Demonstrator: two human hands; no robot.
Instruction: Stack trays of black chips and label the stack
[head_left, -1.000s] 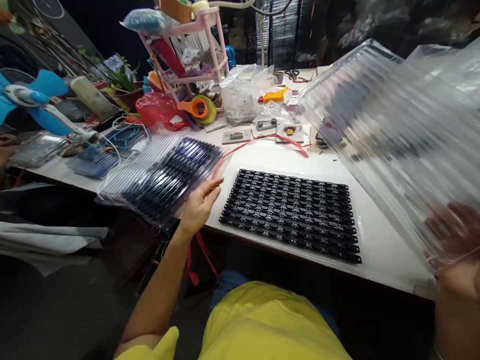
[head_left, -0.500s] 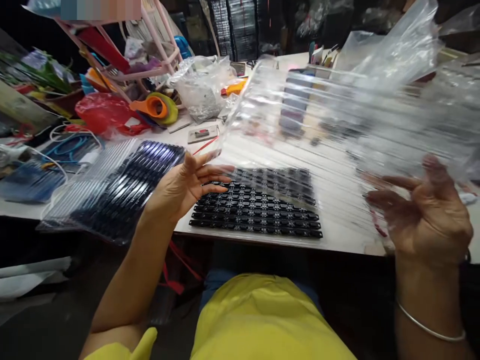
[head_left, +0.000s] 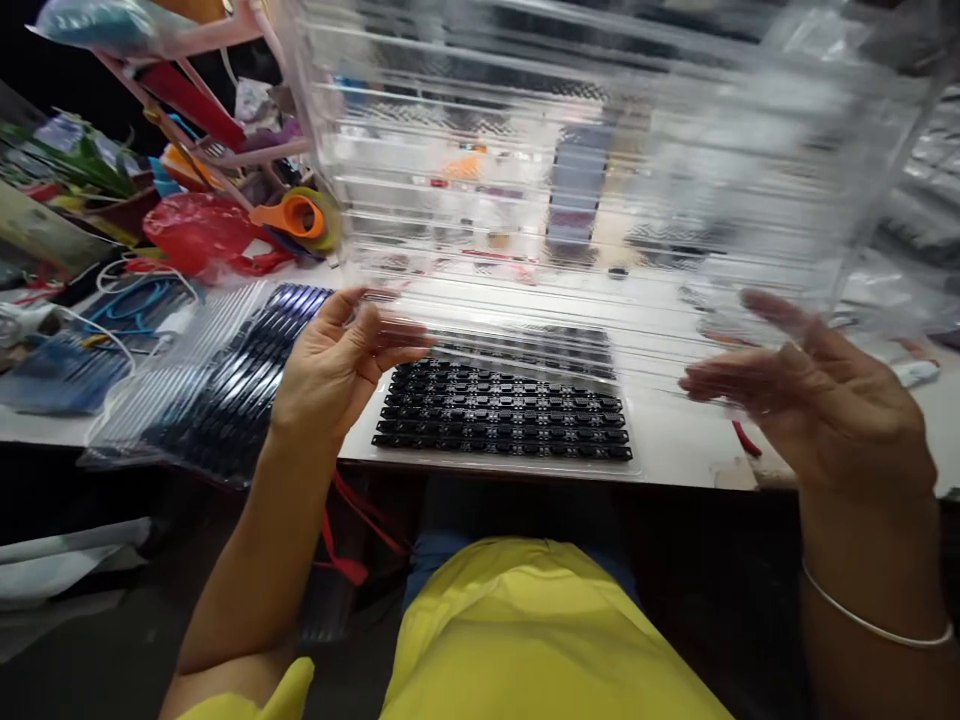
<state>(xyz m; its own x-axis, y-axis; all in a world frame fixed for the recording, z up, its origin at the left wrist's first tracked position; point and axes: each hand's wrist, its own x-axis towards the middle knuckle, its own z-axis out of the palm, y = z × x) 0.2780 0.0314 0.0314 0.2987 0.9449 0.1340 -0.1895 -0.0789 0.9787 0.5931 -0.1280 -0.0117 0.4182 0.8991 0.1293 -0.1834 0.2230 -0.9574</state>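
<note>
Hands (head_left: 330,365) (head_left: 817,400) — both gripping sheet edge | clear plastic sheet (head_left: 600,190) — ridged, see-through, motion-blurred

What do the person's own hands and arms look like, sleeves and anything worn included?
Both hands, left and right, are bare, without gloves. A thin, silvery bangle circles the right wrist. A short yellow sleeve shows on the left arm.

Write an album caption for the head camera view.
Two bare hands, left and right, hold a clear ridged tray above rows of black parts.
</note>
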